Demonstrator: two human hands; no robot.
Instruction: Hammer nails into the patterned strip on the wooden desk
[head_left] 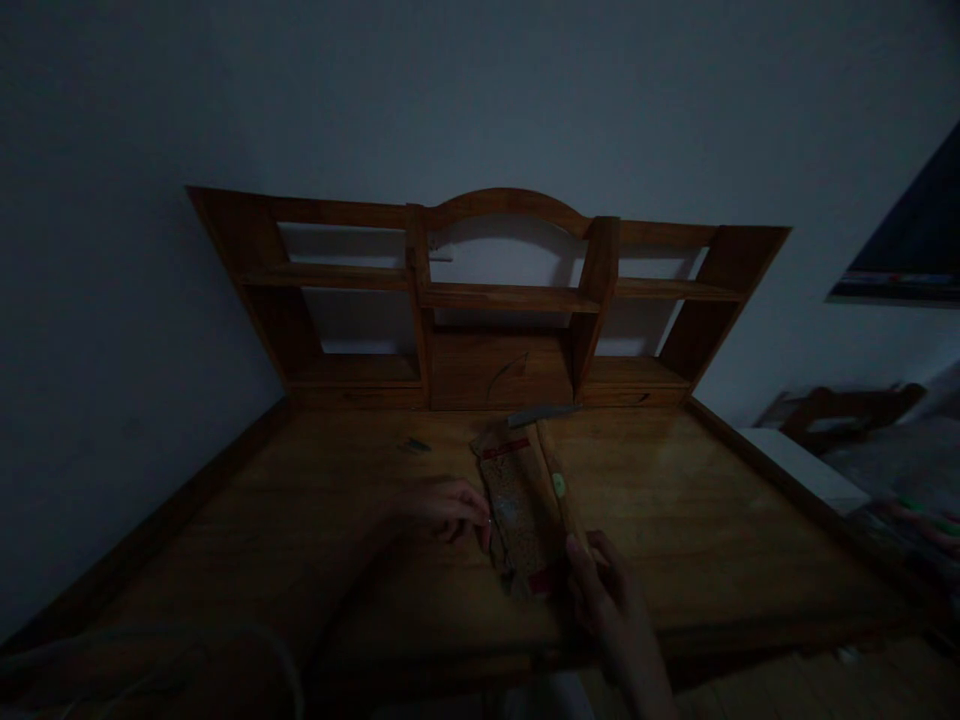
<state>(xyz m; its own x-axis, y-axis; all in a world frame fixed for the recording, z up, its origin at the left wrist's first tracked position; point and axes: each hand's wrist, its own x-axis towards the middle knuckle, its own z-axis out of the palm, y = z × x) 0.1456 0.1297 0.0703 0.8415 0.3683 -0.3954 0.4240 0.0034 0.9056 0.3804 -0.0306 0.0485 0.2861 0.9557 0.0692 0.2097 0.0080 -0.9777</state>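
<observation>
Ideally, the right hand [607,590], gripping the hammer [556,475] that points ahead of it, should steer the tool's head clear of the left hand [448,508], whose curled fingers, their hold too dark to tell, sit at the speckled mat [520,508] between both hands.

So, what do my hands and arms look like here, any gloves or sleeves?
Your left hand and right hand look bare, with no gloves. No sleeve shows on the right forearm. The left forearm is too dark to judge for a sleeve. I can't make out any rings or markings.
</observation>
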